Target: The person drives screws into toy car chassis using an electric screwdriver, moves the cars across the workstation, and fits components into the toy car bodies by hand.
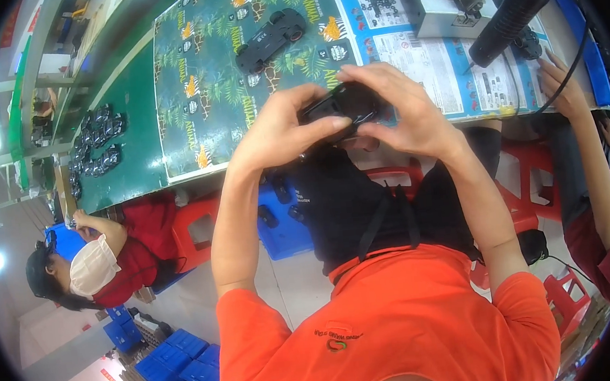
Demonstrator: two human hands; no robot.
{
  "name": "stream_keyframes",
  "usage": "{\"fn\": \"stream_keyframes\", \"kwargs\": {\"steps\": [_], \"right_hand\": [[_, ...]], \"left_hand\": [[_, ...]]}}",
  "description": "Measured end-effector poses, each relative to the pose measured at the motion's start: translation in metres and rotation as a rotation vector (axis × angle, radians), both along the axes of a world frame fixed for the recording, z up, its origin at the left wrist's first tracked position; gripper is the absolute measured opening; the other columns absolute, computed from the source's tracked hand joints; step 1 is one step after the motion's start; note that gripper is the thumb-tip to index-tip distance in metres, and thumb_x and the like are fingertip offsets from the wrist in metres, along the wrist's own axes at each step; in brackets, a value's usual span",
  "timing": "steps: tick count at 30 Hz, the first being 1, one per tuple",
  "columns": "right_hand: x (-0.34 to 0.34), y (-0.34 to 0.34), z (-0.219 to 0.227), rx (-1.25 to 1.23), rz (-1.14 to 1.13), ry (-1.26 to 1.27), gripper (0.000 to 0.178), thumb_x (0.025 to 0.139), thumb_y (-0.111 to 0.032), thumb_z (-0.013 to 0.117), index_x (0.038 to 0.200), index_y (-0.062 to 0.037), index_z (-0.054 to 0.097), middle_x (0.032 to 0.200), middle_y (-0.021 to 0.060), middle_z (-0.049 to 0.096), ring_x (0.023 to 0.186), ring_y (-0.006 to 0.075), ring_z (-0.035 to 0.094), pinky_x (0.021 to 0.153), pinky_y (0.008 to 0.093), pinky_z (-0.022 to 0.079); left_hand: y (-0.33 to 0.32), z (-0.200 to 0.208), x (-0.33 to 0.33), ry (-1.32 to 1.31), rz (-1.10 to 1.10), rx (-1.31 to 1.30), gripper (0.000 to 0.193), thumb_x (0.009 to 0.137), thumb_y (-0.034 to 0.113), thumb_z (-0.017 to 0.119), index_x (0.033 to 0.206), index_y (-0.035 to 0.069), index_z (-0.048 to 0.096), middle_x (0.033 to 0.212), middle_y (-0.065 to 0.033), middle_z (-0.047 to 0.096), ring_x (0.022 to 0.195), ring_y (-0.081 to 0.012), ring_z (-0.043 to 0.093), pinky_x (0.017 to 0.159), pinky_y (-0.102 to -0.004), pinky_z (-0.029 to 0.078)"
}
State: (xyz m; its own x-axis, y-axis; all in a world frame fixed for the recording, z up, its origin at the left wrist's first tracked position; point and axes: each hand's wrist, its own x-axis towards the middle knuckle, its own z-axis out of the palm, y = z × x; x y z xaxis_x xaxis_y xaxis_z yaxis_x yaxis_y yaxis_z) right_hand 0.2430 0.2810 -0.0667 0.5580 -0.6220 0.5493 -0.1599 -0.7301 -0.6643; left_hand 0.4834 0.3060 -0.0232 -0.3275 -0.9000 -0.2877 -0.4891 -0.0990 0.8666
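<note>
A glossy dark toy car body is held between my two hands, just over the table's near edge. My left hand grips its left side, the thumb lying across the top. My right hand curls around the right side with thumb and fingers. The fingers cover much of the body, and its underside is hidden. Beyond my hands, a black toy car chassis with wheels lies slantwise on a printed animal-pattern sheet.
Wrapped black pieces cluster on the green table at left. At right are a metal fixture, small black parts, a black power screwdriver and a co-worker's hand. A blue crate stands below the table; another person sits left.
</note>
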Motion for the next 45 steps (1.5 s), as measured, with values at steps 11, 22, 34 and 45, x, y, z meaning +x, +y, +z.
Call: {"fn": "stream_keyframes", "kwargs": {"steps": [11,22,34,45], "right_hand": [[-0.016,0.107,-0.019,1.138,0.024,-0.336,0.087,0.078,0.002,0.08,0.152,-0.0044,0.036,0.117,0.0121,0.064,0.092,0.0114,0.066,0.071,0.0222,0.055],[-0.056,0.156,-0.078,1.482,-0.144,-0.316,0.073,0.085,0.004,0.073,0.149,0.0041,0.038,0.117,0.019,0.066,0.082,0.014,0.069,0.068,0.0274,0.06],[-0.053,0.169,-0.103,0.271,-0.325,0.283,0.061,0.065,-0.024,0.085,0.121,-0.0054,0.066,0.114,0.0087,0.067,0.114,0.0279,0.058,0.093,0.0403,0.045],[-0.044,0.169,-0.112,0.17,-0.345,0.202,0.044,0.066,-0.013,0.079,0.107,-0.003,0.068,0.096,0.0072,0.071,0.091,0.0244,0.064,0.086,0.0392,0.046]], "left_hand": [[0.123,-0.057,-0.075,0.68,0.668,0.098,0.026,0.089,0.003,0.073,0.112,-0.003,0.062,0.102,-0.0087,0.07,0.091,-0.0103,0.065,0.08,-0.0249,0.053],[0.168,-0.139,-0.114,1.287,0.676,0.89,0.06,0.106,0.051,0.036,0.141,0.004,0.047,0.126,-0.015,0.062,0.105,-0.0289,0.067,0.089,-0.0406,0.058],[0.172,-0.159,-0.126,1.223,0.813,0.96,0.046,0.109,0.042,0.036,0.138,0.01,0.051,0.13,-0.0089,0.061,0.118,-0.0244,0.061,0.101,-0.0408,0.049],[0.172,-0.163,-0.132,1.01,0.778,0.804,0.047,0.107,0.048,0.039,0.132,0.01,0.055,0.129,-0.0046,0.061,0.119,-0.0186,0.057,0.102,-0.0368,0.047]]}}
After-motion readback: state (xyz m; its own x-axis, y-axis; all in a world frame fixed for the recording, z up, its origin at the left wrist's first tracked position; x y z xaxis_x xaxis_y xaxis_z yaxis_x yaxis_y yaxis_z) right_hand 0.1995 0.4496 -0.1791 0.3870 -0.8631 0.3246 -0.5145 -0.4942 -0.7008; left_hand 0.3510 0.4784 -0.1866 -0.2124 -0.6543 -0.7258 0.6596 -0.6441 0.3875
